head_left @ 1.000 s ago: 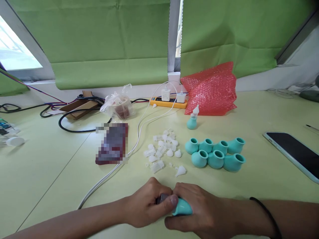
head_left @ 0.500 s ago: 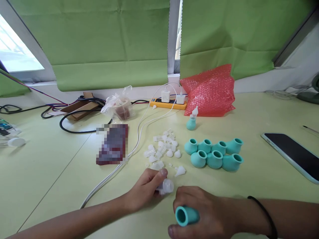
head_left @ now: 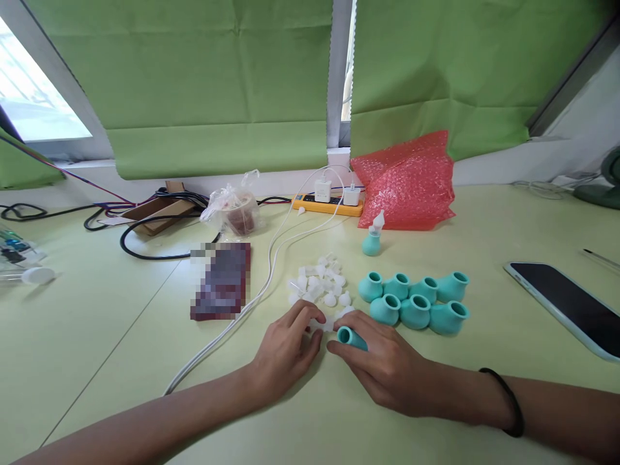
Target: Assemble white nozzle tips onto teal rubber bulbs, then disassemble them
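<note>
My right hand [head_left: 387, 361] is closed around a teal rubber bulb [head_left: 351, 337], its round mouth facing up and left. Just left of it, the curled fingers of my left hand [head_left: 285, 349] pinch a small translucent plastic piece [head_left: 325, 324], partly hidden by the fingers. A loose pile of clear and white plastic parts [head_left: 317, 281] lies right beyond both hands. More teal bulbs [head_left: 415, 311] stand in two rows to the right, mouths up. Behind them stands a teal bulb fitted with a clear nozzle [head_left: 372, 242].
A red bubble-wrap bag [head_left: 407, 187] leans at the back beside an orange power strip [head_left: 314, 205]. White cables [head_left: 252, 303] cross the table [head_left: 121, 349]. A blurred dark-red item [head_left: 221, 282] lies left, a phone [head_left: 566, 307] right. Tape in plastic [head_left: 237, 210] sits behind.
Both hands have moved forward to the near edge of the parts pile. The right hand has brought the teal bulb farther from me, and the left hand's clear piece is now mostly covered.
</note>
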Demonstrator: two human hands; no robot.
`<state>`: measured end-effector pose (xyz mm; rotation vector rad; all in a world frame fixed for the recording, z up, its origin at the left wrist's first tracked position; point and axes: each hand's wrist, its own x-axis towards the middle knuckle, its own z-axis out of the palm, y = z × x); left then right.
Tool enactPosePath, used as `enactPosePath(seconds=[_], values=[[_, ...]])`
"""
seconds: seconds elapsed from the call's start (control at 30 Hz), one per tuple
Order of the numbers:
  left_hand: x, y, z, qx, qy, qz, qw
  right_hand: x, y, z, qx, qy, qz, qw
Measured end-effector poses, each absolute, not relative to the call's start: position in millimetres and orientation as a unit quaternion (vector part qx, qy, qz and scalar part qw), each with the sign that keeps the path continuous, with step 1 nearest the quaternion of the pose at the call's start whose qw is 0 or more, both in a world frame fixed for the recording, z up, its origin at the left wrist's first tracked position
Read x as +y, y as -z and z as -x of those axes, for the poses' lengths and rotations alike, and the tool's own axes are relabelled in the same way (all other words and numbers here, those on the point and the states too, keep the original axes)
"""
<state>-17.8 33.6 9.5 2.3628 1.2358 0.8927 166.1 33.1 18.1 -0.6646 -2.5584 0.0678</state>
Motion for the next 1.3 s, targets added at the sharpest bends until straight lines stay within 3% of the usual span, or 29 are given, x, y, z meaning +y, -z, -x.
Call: enactPosePath(seconds=[0.2,0.37,0.5,0.7,0.93,1.13,1.3], values=[[35,-8,21,0.435,-0.280,-0.846,0.131,32,-61,-172,-0.915,-0.008,0.213,0.342],[32,-7,22,0.435,-0.260,-0.855,0.110,65,-106,-191,-0.807,0.010,0.391,0.442],[26,-13,21,0.418,-0.246,-0.871,0.076,103,-109,-220,-0.796,-0.065,0.457,0.392],[20,-26,18,0.202,-0.142,-0.969,0.029,139,-75,-257,-0.762,-0.134,0.512,0.373],[24,-18,19,0.294,-0.106,-0.949,0.039,159,-45,-263,-0.789,-0.171,0.511,0.296],[29,-7,20,0.370,-0.153,-0.916,0.001,161,-47,-254,-0.785,-0.090,0.540,0.290],[7,-44,16,0.309,-0.282,-0.907,0.044,171,-58,-244,-0.718,0.013,0.637,0.281]])
